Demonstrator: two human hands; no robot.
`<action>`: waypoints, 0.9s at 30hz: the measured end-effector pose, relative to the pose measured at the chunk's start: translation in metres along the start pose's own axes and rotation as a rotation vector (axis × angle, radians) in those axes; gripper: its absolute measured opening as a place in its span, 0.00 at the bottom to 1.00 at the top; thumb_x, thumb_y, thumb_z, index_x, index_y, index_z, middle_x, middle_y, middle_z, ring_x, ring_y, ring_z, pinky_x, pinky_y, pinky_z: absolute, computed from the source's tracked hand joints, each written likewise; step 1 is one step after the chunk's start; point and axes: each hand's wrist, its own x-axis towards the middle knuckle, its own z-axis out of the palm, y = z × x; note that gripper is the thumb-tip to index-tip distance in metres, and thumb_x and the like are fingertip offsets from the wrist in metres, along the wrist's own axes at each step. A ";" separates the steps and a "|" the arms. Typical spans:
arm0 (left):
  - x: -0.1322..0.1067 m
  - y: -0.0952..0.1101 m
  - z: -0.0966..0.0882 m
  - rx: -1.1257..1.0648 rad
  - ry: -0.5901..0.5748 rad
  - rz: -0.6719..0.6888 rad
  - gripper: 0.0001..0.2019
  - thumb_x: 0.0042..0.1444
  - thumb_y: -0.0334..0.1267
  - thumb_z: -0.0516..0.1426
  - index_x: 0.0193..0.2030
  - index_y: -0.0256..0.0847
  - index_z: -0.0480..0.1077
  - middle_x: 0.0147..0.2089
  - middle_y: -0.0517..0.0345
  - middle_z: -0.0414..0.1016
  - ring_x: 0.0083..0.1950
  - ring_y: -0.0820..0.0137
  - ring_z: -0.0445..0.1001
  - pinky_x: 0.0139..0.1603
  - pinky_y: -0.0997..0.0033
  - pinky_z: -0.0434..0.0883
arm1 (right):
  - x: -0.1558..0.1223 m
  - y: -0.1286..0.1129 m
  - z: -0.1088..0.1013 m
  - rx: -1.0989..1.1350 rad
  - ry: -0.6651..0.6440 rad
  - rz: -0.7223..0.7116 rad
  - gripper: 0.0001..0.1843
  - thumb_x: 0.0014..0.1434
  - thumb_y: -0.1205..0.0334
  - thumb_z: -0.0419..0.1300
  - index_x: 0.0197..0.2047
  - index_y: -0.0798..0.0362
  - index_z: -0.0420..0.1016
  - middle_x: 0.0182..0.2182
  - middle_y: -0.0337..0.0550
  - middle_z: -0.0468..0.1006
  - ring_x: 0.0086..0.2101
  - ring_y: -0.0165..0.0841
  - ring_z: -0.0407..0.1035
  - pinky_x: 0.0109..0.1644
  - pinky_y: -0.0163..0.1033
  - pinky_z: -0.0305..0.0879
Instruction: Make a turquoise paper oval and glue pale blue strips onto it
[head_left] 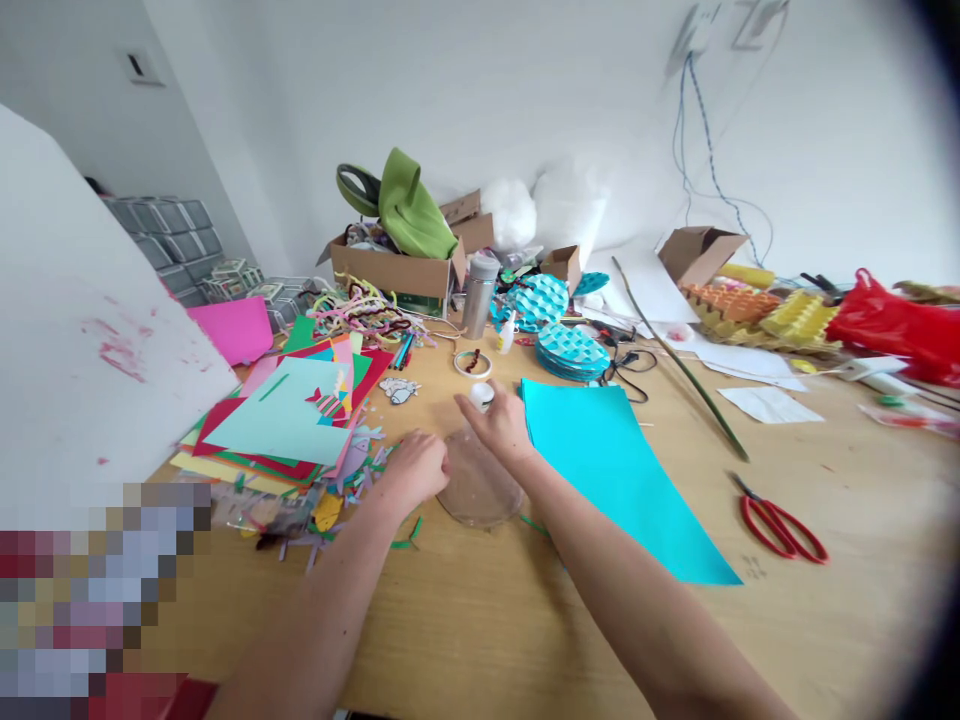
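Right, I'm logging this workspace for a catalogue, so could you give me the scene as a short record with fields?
left hand: fingers curled, at the left edge of the clear disc; grip unclear
right hand: beside a small white round item, thumb pointing left; grip unclear
in front of hands: clear disc flat on the table
right side: turquoise sheet, then red-handled scissors
left side: stacked coloured paper
behind: small white bottle, metallic flask

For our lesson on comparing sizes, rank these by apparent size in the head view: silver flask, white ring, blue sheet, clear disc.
1. Blue sheet
2. Clear disc
3. Silver flask
4. White ring
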 end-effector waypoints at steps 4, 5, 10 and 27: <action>-0.001 0.000 0.000 0.008 0.014 -0.015 0.09 0.51 0.27 0.57 0.33 0.39 0.79 0.37 0.47 0.80 0.48 0.60 0.76 0.52 0.66 0.70 | -0.005 -0.013 0.007 0.022 -0.025 -0.002 0.18 0.59 0.45 0.58 0.29 0.49 0.63 0.23 0.43 0.75 0.25 0.36 0.70 0.28 0.36 0.53; -0.001 0.000 0.000 0.010 0.015 -0.018 0.09 0.51 0.27 0.56 0.33 0.38 0.78 0.37 0.47 0.80 0.48 0.60 0.75 0.52 0.66 0.70 | -0.006 -0.015 0.008 0.033 -0.024 0.000 0.17 0.59 0.45 0.58 0.30 0.49 0.63 0.23 0.43 0.76 0.25 0.35 0.70 0.28 0.36 0.53; -0.002 0.005 -0.001 0.016 -0.004 -0.030 0.09 0.51 0.27 0.56 0.34 0.38 0.78 0.38 0.46 0.80 0.50 0.59 0.75 0.54 0.63 0.69 | -0.009 -0.022 0.009 0.060 -0.029 0.007 0.18 0.58 0.45 0.58 0.28 0.49 0.62 0.22 0.42 0.75 0.24 0.35 0.70 0.27 0.36 0.52; -0.001 -0.009 -0.020 -0.151 0.018 -0.150 0.07 0.51 0.32 0.59 0.34 0.42 0.79 0.36 0.54 0.82 0.42 0.64 0.79 0.44 0.71 0.70 | -0.044 -0.049 -0.031 0.301 -0.006 0.020 0.21 0.56 0.45 0.60 0.25 0.48 0.57 0.17 0.32 0.64 0.19 0.28 0.58 0.24 0.34 0.50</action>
